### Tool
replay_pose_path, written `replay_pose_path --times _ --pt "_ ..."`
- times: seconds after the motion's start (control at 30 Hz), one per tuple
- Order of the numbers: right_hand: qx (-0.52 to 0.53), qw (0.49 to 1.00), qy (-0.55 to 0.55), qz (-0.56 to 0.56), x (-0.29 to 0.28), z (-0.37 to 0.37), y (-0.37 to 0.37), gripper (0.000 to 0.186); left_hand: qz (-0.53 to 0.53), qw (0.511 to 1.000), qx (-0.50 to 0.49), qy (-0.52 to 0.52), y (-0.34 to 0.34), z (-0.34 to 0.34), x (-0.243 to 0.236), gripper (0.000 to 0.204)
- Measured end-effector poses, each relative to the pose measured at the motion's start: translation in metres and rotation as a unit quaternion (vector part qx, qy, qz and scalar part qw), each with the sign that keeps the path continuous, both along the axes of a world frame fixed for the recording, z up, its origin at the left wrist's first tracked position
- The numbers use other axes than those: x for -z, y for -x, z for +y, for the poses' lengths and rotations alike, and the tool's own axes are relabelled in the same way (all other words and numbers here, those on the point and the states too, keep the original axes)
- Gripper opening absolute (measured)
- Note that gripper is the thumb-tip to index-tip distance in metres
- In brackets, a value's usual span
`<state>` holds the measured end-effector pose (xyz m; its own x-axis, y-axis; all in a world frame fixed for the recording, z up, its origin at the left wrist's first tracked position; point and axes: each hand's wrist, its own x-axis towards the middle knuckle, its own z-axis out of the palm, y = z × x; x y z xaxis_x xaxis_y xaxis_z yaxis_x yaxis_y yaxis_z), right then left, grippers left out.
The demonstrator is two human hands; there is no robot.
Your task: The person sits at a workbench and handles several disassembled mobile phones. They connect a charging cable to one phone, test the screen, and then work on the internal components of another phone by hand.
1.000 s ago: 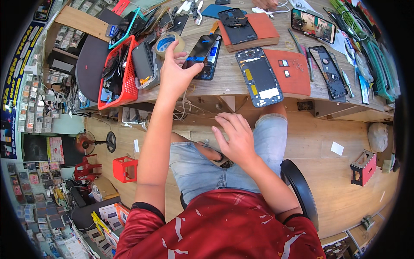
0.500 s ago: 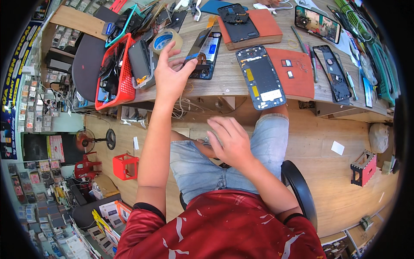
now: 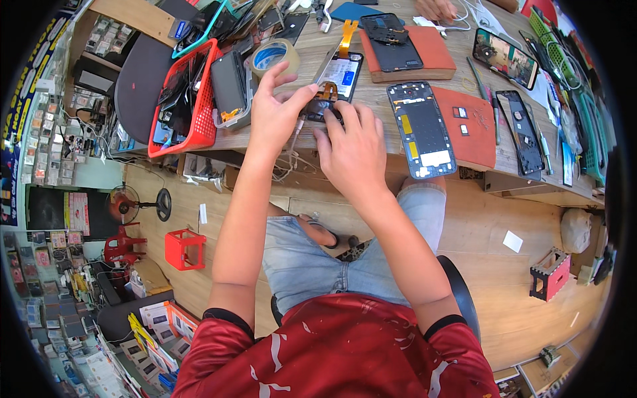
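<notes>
An opened phone (image 3: 347, 68) lies near the table's front edge, its battery and inner parts exposed. A thin phone screen (image 3: 325, 64) is tilted up along its left side, seen nearly edge-on. An orange flex cable (image 3: 347, 38) sticks up at the far end; another brownish flex shows lower down. My left hand (image 3: 273, 113) pinches the screen's near end between thumb and fingers. With bent fingers, my right hand (image 3: 358, 142) grips the phone's near end, its fingertips on the lower part. The exact contact under those fingertips is hidden.
Left of the phone are a tape roll (image 3: 273, 56), a grey-clear bin (image 3: 229, 89) and a red basket (image 3: 207, 113). On the right lie a phone frame (image 3: 421, 129), an orange-red pad (image 3: 474, 142), a screwdriver (image 3: 479, 78) and another phone shell (image 3: 519, 129). Another person's hand (image 3: 436, 9) rests at the far side.
My right hand has risen from above my lap to the opened phone's near end. The screen in my left hand now stands more upright. The whole view has shifted slightly.
</notes>
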<state>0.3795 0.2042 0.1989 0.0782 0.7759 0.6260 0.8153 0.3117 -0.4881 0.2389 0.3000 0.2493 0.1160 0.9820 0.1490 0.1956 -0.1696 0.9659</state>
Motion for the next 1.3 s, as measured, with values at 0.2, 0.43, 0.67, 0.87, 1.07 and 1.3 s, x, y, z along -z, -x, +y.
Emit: replay_pose_path --times 0.2,0.43,0.67,0.87,1.07,1.3 --pt "-0.014 0.999 -0.013 -0.037 -0.003 -0.001 -0.003 0.040 -0.010 1.000 -0.001 -0.010 0.005 0.002 0.006 0.084" --pt "-0.019 0.995 -0.029 -0.098 -0.002 0.007 -0.005 0.036 -0.003 1.000 -0.001 -0.022 0.002 0.004 0.011 0.078" --pt "-0.024 0.988 -0.045 -0.144 0.000 0.008 -0.008 0.036 0.036 0.998 -0.013 -0.054 0.009 0.010 0.018 0.091" --pt "-0.020 0.986 -0.059 -0.156 0.000 0.009 -0.013 0.043 0.004 0.999 -0.006 -0.036 0.007 0.012 0.015 0.080" --pt "-0.022 0.987 -0.054 -0.151 0.005 0.008 -0.014 0.046 0.051 0.997 -0.014 -0.055 0.010 0.016 0.016 0.082" --pt "-0.062 0.993 -0.070 -0.074 0.004 0.018 -0.020 0.047 0.000 0.999 0.016 -0.034 0.008 0.016 0.019 0.081"
